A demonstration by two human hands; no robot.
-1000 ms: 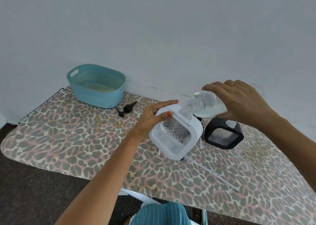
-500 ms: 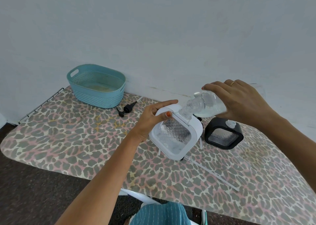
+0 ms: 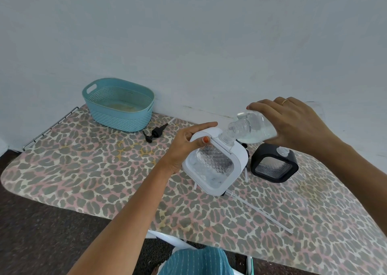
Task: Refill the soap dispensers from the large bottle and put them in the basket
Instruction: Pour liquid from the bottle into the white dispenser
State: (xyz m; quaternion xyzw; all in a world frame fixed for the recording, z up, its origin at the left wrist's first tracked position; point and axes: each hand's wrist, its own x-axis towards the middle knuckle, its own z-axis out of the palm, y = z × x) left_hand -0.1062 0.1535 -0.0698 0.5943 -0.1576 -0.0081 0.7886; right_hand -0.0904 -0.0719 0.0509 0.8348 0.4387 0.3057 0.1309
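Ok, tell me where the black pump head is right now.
Head view: the black pump head lies on the leopard-print table, left of centre, just right of the teal basket and left of the left hand.

On my feed the table [image 3: 83, 170] wears a leopard-print cover in grey, pink and cream, its near-left corner rounded. I see a yellowish-brown stain [image 3: 310, 188] on the cover toward the right. A thin metal wire rail [image 3: 50, 126] runs along the table's far-left end. Behind stands a plain pale wall [image 3: 188, 34], with dark scuff marks [image 3: 188, 107] low down near the table. Dark floor [image 3: 41, 233] shows below the near edge. Teal striped fabric [image 3: 196, 262] sits at bottom centre.
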